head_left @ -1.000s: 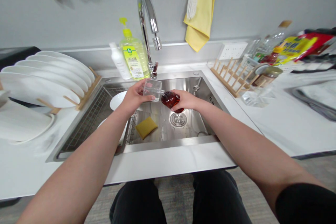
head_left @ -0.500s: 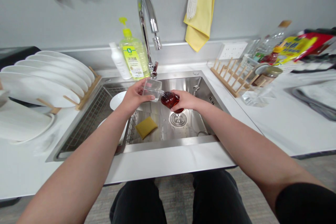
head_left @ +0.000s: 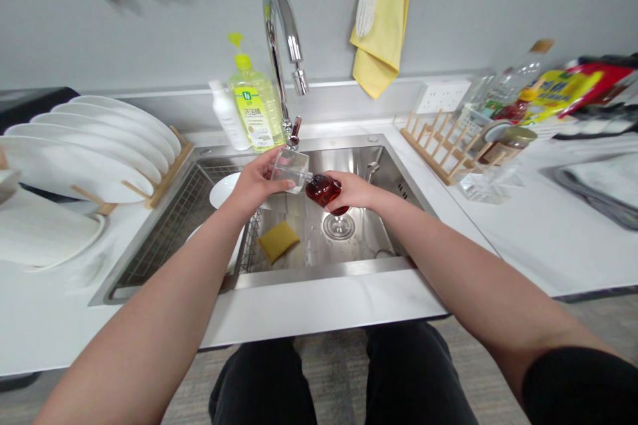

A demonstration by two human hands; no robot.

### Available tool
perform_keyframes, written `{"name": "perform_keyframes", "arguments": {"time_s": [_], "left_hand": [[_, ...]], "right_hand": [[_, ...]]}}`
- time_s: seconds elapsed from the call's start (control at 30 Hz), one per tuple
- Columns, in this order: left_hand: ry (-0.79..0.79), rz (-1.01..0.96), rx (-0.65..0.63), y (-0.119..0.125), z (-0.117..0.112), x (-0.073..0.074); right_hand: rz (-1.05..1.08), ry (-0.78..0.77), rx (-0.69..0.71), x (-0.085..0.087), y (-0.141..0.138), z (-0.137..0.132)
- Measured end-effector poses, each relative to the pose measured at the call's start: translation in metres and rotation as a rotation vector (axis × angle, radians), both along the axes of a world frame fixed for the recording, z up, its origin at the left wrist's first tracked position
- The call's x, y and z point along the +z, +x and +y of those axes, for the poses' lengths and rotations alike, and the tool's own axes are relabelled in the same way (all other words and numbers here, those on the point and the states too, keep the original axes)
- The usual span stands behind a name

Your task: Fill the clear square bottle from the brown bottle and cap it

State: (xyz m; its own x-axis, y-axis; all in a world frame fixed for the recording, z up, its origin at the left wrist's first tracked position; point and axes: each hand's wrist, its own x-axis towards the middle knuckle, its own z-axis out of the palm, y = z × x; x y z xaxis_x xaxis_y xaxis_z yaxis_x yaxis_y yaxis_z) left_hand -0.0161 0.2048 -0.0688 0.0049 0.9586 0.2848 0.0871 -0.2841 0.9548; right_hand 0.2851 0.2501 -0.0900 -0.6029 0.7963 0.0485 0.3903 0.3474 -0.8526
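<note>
Over the sink (head_left: 319,270), my left hand (head_left: 256,179) is closed around a clear square container (head_left: 292,169). My right hand (head_left: 353,192) grips a small bottle of dark red liquid (head_left: 323,190), tilted on its side with its clear neck pointing left at the container. The bottle's mouth meets or overlaps the container's right side; whether liquid flows cannot be made out. Below them a yellow sponge (head_left: 278,241) lies on the sink floor, left of the drain (head_left: 339,226). White dishes (head_left: 224,190) sit in the wire rack (head_left: 164,232), partly covered by my left arm.
The faucet (head_left: 282,33) rises behind my hands, beside a yellow-green dish soap bottle (head_left: 256,109) and a white bottle (head_left: 228,116). White plates (head_left: 84,153) stand in a wooden rack at left. Another wooden rack (head_left: 433,153) and a lidded jar (head_left: 508,145) stand at right.
Both hands, the container and the bottle hold nearly the same position. Only a very slight shift of the whole view shows.
</note>
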Motion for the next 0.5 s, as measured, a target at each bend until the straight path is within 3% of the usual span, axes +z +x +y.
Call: {"name": "perform_keyframes", "arguments": {"time_s": [0.5], "left_hand": [[0.021,-0.030,-0.030,0.0029,-0.0039,0.0071]], "right_hand": [[0.000,0.024,0.010,0.0018,0.0009,0.0009]]}}
